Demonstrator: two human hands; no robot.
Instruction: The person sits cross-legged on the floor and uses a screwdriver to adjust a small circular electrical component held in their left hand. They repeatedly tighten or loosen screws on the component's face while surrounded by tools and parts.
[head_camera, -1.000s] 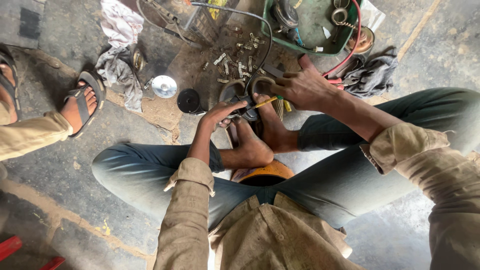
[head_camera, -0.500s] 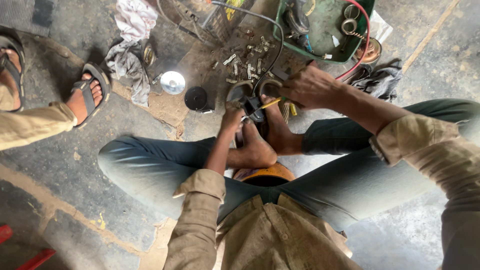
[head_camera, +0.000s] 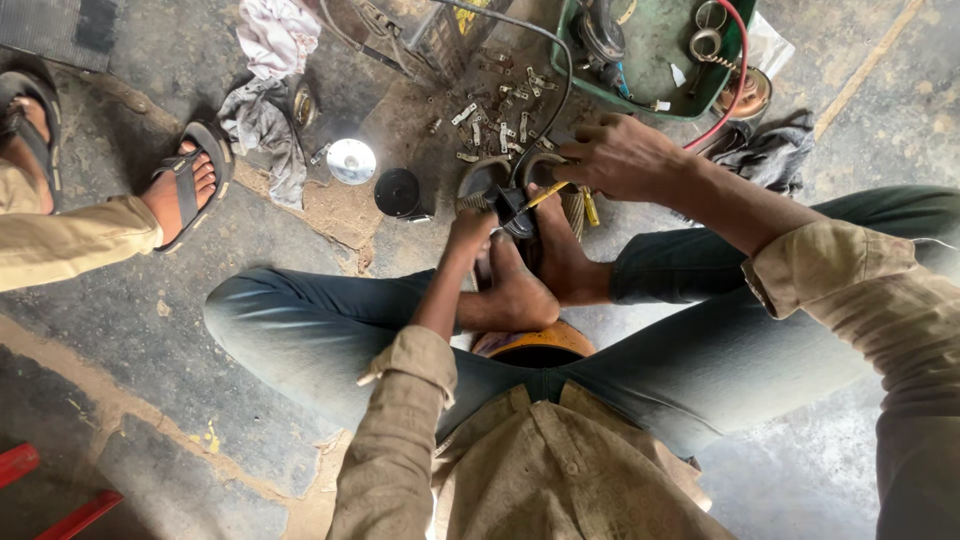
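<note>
Many bolts (head_camera: 490, 120) beside green tray (head_camera: 655, 85), rag (head_camera: 262, 115).

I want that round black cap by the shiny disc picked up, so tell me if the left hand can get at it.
Probably yes. The black cap lies in the open on the floor just left of the left hand, with nothing on or over it, though that hand is now on the dark part.

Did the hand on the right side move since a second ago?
No, hardly. The right hand still rests just below the green tray, beside the scattered bolts, as before. The whole view shifted because the camera moved.
</note>
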